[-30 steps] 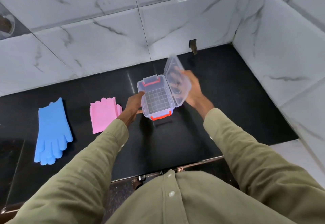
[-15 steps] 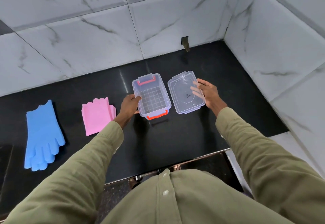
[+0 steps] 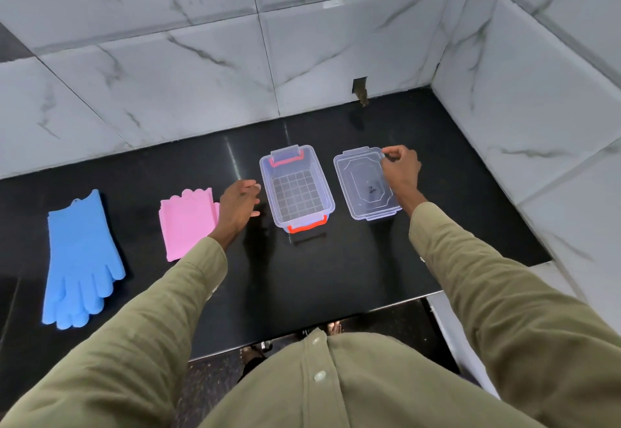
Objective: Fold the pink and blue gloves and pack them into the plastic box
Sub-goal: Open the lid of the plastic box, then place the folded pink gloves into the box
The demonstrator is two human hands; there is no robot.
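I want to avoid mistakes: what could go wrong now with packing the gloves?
1. The blue rubber gloves lie flat and unfolded; next to the small clear plastic box they look long, so they may not fit unless folded tightly.
2. The right hand pinches the clear lid lying beside the box; closing it early would block packing.

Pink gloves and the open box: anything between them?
In the head view, only the left hand sits between the pink gloves and the box, over bare black counter.
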